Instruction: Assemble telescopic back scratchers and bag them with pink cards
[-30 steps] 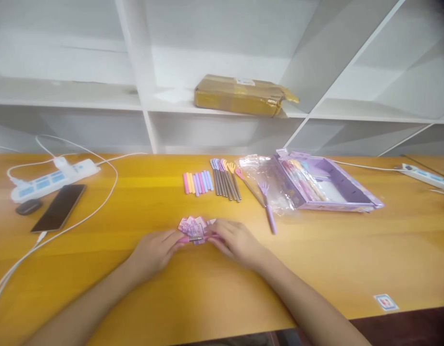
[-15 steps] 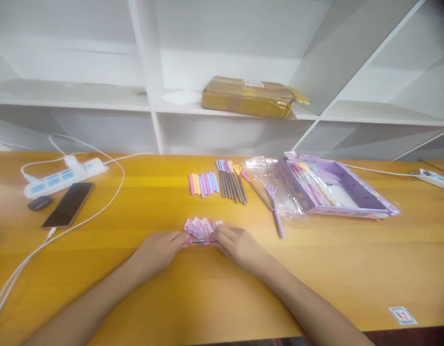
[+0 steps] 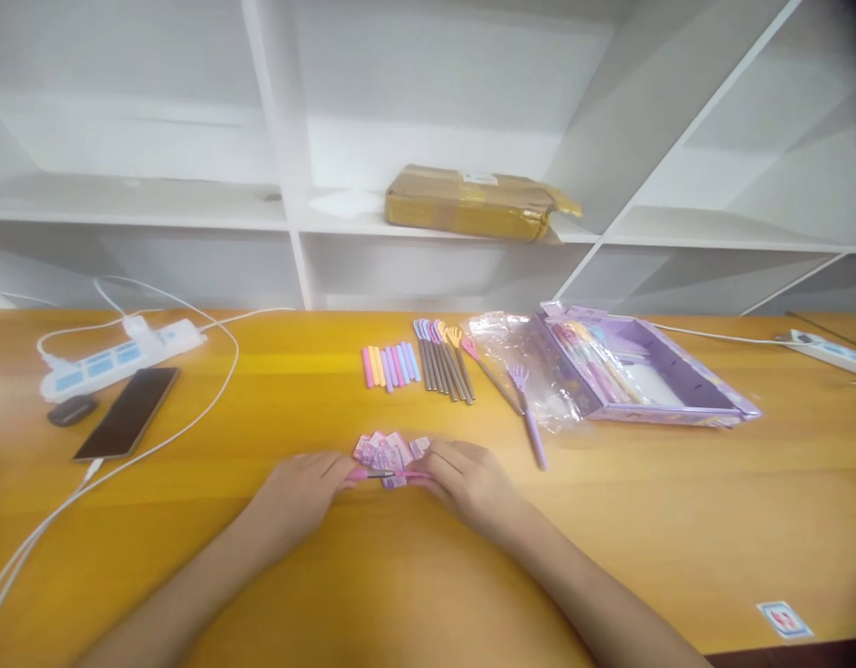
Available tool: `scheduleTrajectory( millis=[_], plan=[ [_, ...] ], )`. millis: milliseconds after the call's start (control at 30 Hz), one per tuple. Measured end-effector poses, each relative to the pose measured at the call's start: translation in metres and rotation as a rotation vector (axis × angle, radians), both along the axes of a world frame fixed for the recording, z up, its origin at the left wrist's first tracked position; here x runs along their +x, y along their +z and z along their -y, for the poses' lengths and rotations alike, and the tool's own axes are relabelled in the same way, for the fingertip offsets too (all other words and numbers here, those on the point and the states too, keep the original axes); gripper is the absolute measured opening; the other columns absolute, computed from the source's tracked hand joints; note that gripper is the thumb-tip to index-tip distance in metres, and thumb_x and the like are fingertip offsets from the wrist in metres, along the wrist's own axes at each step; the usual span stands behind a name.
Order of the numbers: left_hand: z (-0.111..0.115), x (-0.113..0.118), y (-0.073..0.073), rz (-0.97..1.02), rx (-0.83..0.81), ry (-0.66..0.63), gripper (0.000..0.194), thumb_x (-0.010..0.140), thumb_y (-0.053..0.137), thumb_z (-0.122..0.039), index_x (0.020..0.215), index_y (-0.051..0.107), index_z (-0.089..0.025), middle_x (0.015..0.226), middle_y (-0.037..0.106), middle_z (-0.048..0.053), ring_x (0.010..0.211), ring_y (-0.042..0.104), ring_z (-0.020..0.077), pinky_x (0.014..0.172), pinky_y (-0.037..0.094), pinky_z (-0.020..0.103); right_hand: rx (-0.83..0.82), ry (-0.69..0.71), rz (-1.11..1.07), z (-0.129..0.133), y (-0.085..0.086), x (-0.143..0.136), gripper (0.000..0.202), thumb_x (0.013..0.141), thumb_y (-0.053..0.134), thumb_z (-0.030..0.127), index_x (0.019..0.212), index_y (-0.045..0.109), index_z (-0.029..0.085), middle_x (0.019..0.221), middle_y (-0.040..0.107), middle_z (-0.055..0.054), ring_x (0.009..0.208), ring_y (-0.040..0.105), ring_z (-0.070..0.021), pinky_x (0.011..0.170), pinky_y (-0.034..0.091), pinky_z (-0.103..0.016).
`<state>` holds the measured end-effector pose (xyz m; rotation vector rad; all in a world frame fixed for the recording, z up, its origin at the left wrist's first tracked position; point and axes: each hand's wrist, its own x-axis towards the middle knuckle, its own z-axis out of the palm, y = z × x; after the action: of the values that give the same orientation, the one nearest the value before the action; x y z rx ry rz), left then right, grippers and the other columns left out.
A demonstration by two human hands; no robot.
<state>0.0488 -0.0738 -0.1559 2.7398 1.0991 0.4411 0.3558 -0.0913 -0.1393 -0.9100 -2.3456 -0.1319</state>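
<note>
My left hand [image 3: 299, 496] and my right hand [image 3: 469, 482] rest on the wooden table [image 3: 678, 520] and pinch the two ends of a thin pink-and-metal stick [image 3: 386, 474] between them. Just behind it lies a small heap of pink and purple paper tags [image 3: 389, 449]. Further back sit a row of pastel sleeves [image 3: 390, 365] and a row of small metal forks and spoons [image 3: 445, 357]. One purple fork [image 3: 529, 413] lies apart to the right.
An open purple box [image 3: 650, 376] with a clear plastic wrap [image 3: 517, 357] stands at the right. A power strip [image 3: 118, 357], a phone [image 3: 127, 413], a dark earbud case [image 3: 71, 409] and white cables lie at the left. A brown parcel [image 3: 473, 202] sits on the white shelf.
My hands stay pinched on the stick with little motion. The view has shifted slightly, so everything sits a bit lower in the frame.
</note>
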Motion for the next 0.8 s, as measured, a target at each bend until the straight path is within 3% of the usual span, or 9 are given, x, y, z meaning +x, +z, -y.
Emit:
scheduleTrajectory(
  millis=[200, 333, 433, 533, 700, 800],
  plan=[
    [-0.001, 0.001, 0.000, -0.098, 0.094, 0.030, 0.030, 0.114, 0.039, -0.029, 0.108, 0.067, -0.020, 0.091, 0.072, 0.004, 0.079, 0.068, 0.0197, 0.072, 0.049, 0.032, -0.012, -0.090, 0.083, -0.001, 0.005, -0.003, 0.026, 0.110, 0.055, 0.032, 0.089, 0.061, 0.018, 0.080, 0.064, -0.001, 0.068, 0.054, -0.0129, 0.065, 0.035, -0.028],
    [0.008, 0.016, 0.005, -0.137, 0.195, 0.018, 0.033, 0.110, 0.035, -0.019, 0.123, 0.065, -0.017, 0.091, 0.071, 0.005, 0.070, 0.065, 0.0185, 0.061, 0.046, 0.028, 0.033, -0.105, 0.243, 0.003, 0.019, -0.010, 0.025, 0.110, 0.049, 0.019, 0.086, 0.057, 0.018, 0.080, 0.060, -0.002, 0.065, 0.048, -0.0142, 0.064, 0.030, -0.032],
    [0.017, 0.026, 0.016, -0.085, 0.295, -0.010, 0.029, 0.112, 0.038, -0.026, 0.120, 0.066, -0.019, 0.089, 0.071, 0.004, 0.064, 0.063, 0.0175, 0.054, 0.041, 0.028, 0.041, -0.085, 0.311, 0.012, 0.036, -0.013, 0.024, 0.107, 0.047, 0.011, 0.087, 0.057, 0.018, 0.083, 0.060, -0.004, 0.067, 0.047, -0.0163, 0.064, 0.029, -0.033],
    [0.026, 0.033, 0.031, -0.046, 0.357, -0.010, 0.027, 0.113, 0.043, -0.031, 0.106, 0.067, -0.021, 0.081, 0.069, 0.002, 0.062, 0.063, 0.0169, 0.053, 0.038, 0.029, 0.044, -0.067, 0.314, 0.028, 0.053, -0.014, 0.022, 0.109, 0.046, 0.014, 0.090, 0.059, 0.017, 0.085, 0.061, -0.005, 0.071, 0.048, -0.0179, 0.064, 0.029, -0.035],
    [0.051, 0.048, 0.056, -0.074, 0.442, -0.050, 0.031, 0.111, 0.044, -0.027, 0.086, 0.061, -0.021, 0.070, 0.060, 0.001, 0.059, 0.059, 0.0192, 0.051, 0.032, 0.034, -0.033, -0.057, 0.300, 0.061, 0.071, -0.009, 0.017, 0.108, 0.047, 0.014, 0.101, 0.063, 0.016, 0.091, 0.063, -0.005, 0.076, 0.051, -0.0194, 0.065, 0.032, -0.036],
    [0.067, 0.057, 0.068, -0.079, 0.428, -0.046, 0.027, 0.109, 0.048, -0.024, 0.084, 0.057, -0.022, 0.068, 0.055, 0.000, 0.055, 0.055, 0.0204, 0.050, 0.028, 0.037, -0.001, -0.093, 0.244, 0.077, 0.077, -0.002, 0.019, 0.109, 0.047, 0.014, 0.104, 0.065, 0.016, 0.086, 0.062, -0.005, 0.074, 0.051, -0.0191, 0.066, 0.031, -0.036]
  ],
)
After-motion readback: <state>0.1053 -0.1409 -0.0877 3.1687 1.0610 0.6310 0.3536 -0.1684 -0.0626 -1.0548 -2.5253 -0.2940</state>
